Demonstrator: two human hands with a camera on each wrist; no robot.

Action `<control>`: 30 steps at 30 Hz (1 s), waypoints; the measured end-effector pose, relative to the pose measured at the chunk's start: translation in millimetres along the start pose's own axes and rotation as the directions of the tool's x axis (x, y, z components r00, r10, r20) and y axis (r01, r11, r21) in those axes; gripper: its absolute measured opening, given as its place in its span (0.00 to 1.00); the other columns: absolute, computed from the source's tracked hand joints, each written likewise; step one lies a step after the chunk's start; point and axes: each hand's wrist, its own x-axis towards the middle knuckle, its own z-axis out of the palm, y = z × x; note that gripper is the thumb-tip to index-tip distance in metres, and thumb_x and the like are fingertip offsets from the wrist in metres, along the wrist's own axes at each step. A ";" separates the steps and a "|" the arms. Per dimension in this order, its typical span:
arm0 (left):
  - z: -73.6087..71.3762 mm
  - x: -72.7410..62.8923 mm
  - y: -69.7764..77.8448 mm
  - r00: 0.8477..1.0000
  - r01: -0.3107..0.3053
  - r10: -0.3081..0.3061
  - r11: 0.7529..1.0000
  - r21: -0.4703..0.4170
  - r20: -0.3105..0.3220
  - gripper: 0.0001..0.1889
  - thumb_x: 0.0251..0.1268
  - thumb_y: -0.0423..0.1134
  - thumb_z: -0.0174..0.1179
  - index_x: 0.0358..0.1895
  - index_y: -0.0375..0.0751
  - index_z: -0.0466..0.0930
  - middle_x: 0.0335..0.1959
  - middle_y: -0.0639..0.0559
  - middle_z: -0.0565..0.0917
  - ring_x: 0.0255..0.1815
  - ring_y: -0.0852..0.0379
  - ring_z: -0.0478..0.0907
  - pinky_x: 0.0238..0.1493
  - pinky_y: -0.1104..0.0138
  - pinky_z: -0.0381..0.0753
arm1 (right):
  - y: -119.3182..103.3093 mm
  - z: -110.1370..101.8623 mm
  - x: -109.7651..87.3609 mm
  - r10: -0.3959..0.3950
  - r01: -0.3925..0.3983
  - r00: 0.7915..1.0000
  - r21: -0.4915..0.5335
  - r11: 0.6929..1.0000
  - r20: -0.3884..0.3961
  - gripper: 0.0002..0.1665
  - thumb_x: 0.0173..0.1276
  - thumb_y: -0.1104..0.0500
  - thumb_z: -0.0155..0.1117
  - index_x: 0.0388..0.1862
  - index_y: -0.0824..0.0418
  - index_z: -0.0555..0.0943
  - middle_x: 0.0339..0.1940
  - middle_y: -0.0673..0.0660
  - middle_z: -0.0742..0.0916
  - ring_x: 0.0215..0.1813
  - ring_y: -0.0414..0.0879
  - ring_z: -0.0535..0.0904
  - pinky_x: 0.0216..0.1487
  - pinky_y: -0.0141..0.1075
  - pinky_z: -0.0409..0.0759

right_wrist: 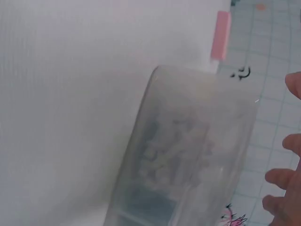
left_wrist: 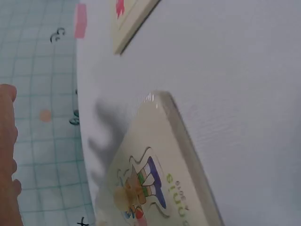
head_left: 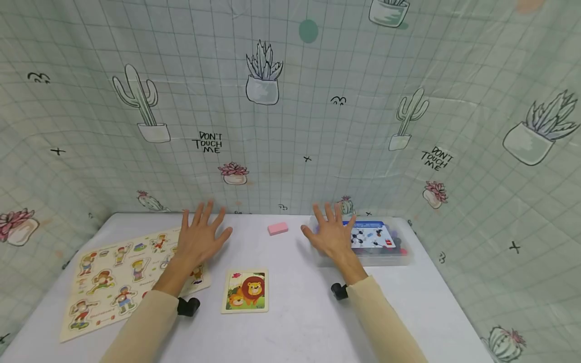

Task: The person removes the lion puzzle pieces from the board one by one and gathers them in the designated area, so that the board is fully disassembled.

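With fingers spread, my left hand [head_left: 198,243] hovers over the right end of a wooden sports-figure puzzle board [head_left: 102,297]; in the left wrist view the board's corner [left_wrist: 160,101] lies below the hand, whose fingers [left_wrist: 6,155] show at the left edge. My right hand [head_left: 332,236], also spread and holding nothing, is over the left part of a clear plastic box [head_left: 383,259] with a blue and white label. The right wrist view shows the box [right_wrist: 188,141] with small parts inside. Between the hands lies a pink eraser-like block [head_left: 278,229].
A small square lion puzzle [head_left: 245,291] lies on the white table [head_left: 290,333], nearer to me than the pink block. Behind the table hangs a grid-patterned cloth [head_left: 290,126] printed with cacti, which also runs along both sides.
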 end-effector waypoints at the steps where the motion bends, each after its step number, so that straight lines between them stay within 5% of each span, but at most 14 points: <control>1: -1.3 -3.7 1.0 1.000 -0.013 0.013 1.000 -0.001 -0.006 0.39 0.75 0.68 0.38 0.81 0.51 0.55 0.83 0.39 0.46 0.82 0.38 0.41 0.75 0.37 0.30 | -3.0 -1.6 -1.2 -0.013 0.013 1.000 0.020 1.000 0.009 0.48 0.70 0.25 0.46 0.82 0.45 0.57 0.82 0.60 0.62 0.83 0.62 0.46 0.68 0.77 0.37; 8: -14.3 -42.6 16.6 0.993 -0.116 0.116 0.993 -0.026 0.014 0.36 0.76 0.66 0.41 0.79 0.53 0.59 0.82 0.41 0.51 0.82 0.38 0.46 0.75 0.36 0.39 | -36.2 -11.9 -7.7 -0.189 0.185 0.982 0.194 0.963 0.005 0.32 0.75 0.42 0.58 0.75 0.50 0.71 0.78 0.58 0.69 0.81 0.58 0.55 0.73 0.70 0.49; 12: -11.3 -68.3 30.1 0.982 -0.183 0.184 0.983 -0.026 0.044 0.33 0.76 0.64 0.44 0.78 0.54 0.64 0.80 0.42 0.57 0.81 0.39 0.51 0.75 0.36 0.47 | -59.9 -13.0 -15.7 -0.298 0.275 0.955 0.343 0.898 0.015 0.21 0.74 0.53 0.63 0.64 0.54 0.81 0.68 0.56 0.79 0.72 0.55 0.70 0.71 0.56 0.67; 16: -4.7 -90.1 42.3 0.968 -0.232 0.234 0.972 -0.040 0.087 0.32 0.75 0.65 0.46 0.75 0.56 0.68 0.79 0.41 0.60 0.80 0.40 0.55 0.74 0.37 0.52 | -81.5 -8.2 -22.5 -0.394 0.314 0.914 0.452 0.835 0.092 0.15 0.75 0.58 0.63 0.57 0.55 0.85 0.54 0.53 0.84 0.55 0.47 0.80 0.58 0.43 0.79; 22: 3.5 -108.8 51.7 0.955 -0.230 0.238 0.971 -0.065 0.178 0.31 0.74 0.66 0.46 0.74 0.59 0.70 0.79 0.38 0.60 0.80 0.41 0.56 0.74 0.40 0.53 | -110.4 7.8 -29.4 -0.493 0.335 0.839 0.497 0.801 0.229 0.13 0.74 0.60 0.62 0.53 0.52 0.87 0.44 0.48 0.85 0.41 0.37 0.77 0.45 0.30 0.77; 30: 8.9 -116.5 55.0 0.942 -0.193 0.208 0.978 -0.083 0.264 0.30 0.75 0.67 0.44 0.73 0.61 0.70 0.79 0.38 0.59 0.80 0.41 0.54 0.75 0.40 0.50 | -134.3 25.9 -36.2 -0.557 0.366 0.765 0.494 0.789 0.323 0.12 0.75 0.59 0.61 0.50 0.50 0.88 0.41 0.44 0.83 0.39 0.33 0.73 0.45 0.27 0.74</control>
